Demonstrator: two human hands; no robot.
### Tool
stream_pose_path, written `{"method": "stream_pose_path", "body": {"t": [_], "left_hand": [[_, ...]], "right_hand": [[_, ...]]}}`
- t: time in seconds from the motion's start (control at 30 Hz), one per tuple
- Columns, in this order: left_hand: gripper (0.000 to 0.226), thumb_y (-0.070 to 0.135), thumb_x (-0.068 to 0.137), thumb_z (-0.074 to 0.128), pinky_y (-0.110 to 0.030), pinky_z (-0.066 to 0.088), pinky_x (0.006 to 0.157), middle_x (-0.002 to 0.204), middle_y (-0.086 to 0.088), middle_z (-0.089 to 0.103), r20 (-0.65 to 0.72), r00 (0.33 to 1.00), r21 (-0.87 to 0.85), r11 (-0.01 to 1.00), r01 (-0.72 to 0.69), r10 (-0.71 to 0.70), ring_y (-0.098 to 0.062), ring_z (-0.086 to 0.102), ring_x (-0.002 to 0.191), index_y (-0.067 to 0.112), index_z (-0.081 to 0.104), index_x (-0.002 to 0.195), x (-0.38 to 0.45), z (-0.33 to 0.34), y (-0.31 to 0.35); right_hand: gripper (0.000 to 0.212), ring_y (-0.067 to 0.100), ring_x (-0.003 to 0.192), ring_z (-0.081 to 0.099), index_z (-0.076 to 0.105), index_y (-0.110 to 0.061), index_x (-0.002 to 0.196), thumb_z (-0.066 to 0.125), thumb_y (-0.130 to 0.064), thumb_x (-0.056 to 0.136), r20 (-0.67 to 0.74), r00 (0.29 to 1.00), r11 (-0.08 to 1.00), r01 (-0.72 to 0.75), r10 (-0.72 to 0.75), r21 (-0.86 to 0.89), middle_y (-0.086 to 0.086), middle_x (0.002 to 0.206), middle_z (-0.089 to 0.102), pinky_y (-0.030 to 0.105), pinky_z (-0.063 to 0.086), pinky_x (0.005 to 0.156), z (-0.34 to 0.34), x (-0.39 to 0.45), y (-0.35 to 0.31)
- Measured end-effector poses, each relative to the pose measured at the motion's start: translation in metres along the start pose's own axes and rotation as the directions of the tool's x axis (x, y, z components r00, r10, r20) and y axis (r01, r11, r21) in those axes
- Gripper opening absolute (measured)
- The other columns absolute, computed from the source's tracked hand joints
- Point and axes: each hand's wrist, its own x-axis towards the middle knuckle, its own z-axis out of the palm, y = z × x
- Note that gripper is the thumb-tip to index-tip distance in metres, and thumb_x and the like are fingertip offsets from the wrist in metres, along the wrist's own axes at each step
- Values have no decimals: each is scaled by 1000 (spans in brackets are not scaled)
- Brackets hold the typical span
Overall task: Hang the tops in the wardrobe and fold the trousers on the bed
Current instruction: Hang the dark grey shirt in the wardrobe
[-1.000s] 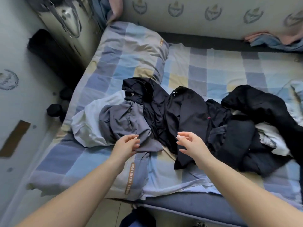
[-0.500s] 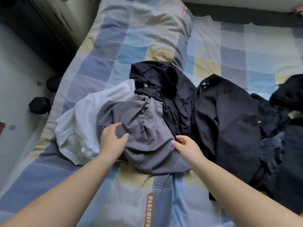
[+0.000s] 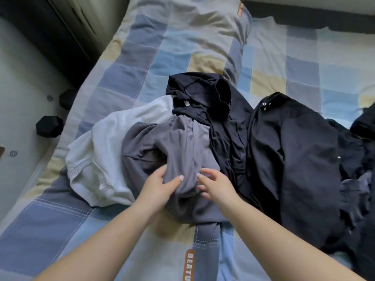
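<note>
Both hands have closed in on the grey garment — left hand now pinching a fold, right hand touching it with loose fingers — so sorting starts here.

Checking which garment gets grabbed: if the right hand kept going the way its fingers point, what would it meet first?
Probably the bunched grey garment: the right hand points left into the fold held by the left hand.

We see the left hand pinch the grey top on the bed, the right hand touching it, with a white top and dark clothes beside.
</note>
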Motion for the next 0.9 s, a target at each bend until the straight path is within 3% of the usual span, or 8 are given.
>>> {"method": "stream_pose_path", "body": {"t": [0.07, 0.13, 0.23, 0.37, 0.53, 0.6, 0.7, 0.9], "left_hand": [[36, 13, 84, 68, -22, 50, 89, 106, 12, 72, 127, 991, 3, 999, -37, 37, -2, 65, 101, 32, 63, 114, -23, 9, 14], [40, 12, 85, 67, -10, 46, 81, 105, 19, 71, 175, 983, 51, 997, -60, 50, 5, 63, 99, 42, 62, 112, -41, 16, 27], [33, 8, 84, 65, -14, 47, 83, 104, 13, 71, 233, 969, 143, 982, -121, 86, 1, 62, 99, 29, 67, 110, -73, 22, 47], [18, 14, 85, 66, -17, 46, 79, 94, 12, 69, 325, 941, 183, 969, -165, 99, 4, 59, 87, 25, 68, 99, -118, 32, 76], [8, 14, 89, 63, -15, 44, 73, 82, 10, 68, -45, 992, 151, 983, -106, 114, -1, 61, 77, 21, 66, 85, -159, 45, 111], [15, 10, 86, 65, -7, 43, 77, 94, 5, 64, -171, 971, 194, 972, -134, 168, -2, 61, 85, 22, 63, 94, -175, 46, 127], [34, 5, 83, 65, -14, 38, 96, 114, -1, 53, -195, 952, 258, 949, -181, 235, -6, 55, 102, 23, 62, 112, -193, 45, 150], [32, 20, 86, 60, -36, 15, 118, 152, -13, 31, 53, 984, 504, 846, -174, 171, -29, 18, 144, 23, 68, 117, -236, 64, 185]], "right_hand": [[32, 9, 78, 67, 59, -17, 120, 55, -35, 94, 174, 981, 982, -112, 85, 153, -1, 97, 69, 30, 55, 75, 9, -23, -17], [30, 14, 86, 70, 62, -18, 110, 56, -42, 92, 235, 965, 958, -171, 116, 230, 2, 97, 72, 30, 58, 68, 7, -41, -32], [26, 13, 75, 68, 61, -9, 112, 62, -25, 91, 211, 977, 984, -49, 13, 169, 1, 81, 70, 23, 51, 57, -9, -75, -44], [21, 24, 79, 59, 64, -6, 95, 47, 3, 87, 118, 990, 997, 76, -72, -29, 14, 83, 63, 36, 47, 73, -28, -126, -59], [21, 24, 79, 58, 61, -1, 88, 40, 1, 82, 37, 994, 994, 104, -106, 45, 17, 81, 63, 36, 47, 75, -58, -198, -87], [28, 23, 81, 65, 66, -9, 95, 41, -2, 85, 54, 989, 986, 135, -141, 94, 16, 89, 70, 36, 52, 78, -74, -227, -101], [27, 13, 71, 68, 69, -18, 91, 44, -7, 91, 97, 972, 968, 196, -213, 157, 5, 80, 72, 23, 55, 61, -95, -272, -122], [15, 16, 86, 70, 68, -14, 103, 57, -13, 92, 128, 909, 911, 372, -397, 179, 5, 93, 74, 22, 54, 66, -130, -366, -143]]}}
